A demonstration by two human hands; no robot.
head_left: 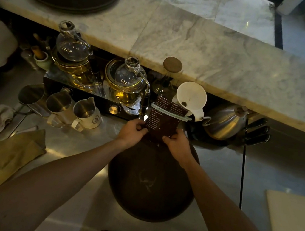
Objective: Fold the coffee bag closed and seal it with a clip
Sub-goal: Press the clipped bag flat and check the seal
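Fingers of your left hand (131, 132) and right hand (177, 145) are gripping the coffee bag's (163, 121) lower corners, holding it upright above the dark tray (151, 183), clip (170, 113) crossing its folded top

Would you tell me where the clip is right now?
In the head view, the pale clip sits across the coffee bag near its top, just left of the white dripper.

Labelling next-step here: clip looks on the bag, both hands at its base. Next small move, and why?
Probably set the coffee bag down and let go. The pale clip already spans the folded top, and the left hand and right hand only hold its lower corners above the dark round tray.
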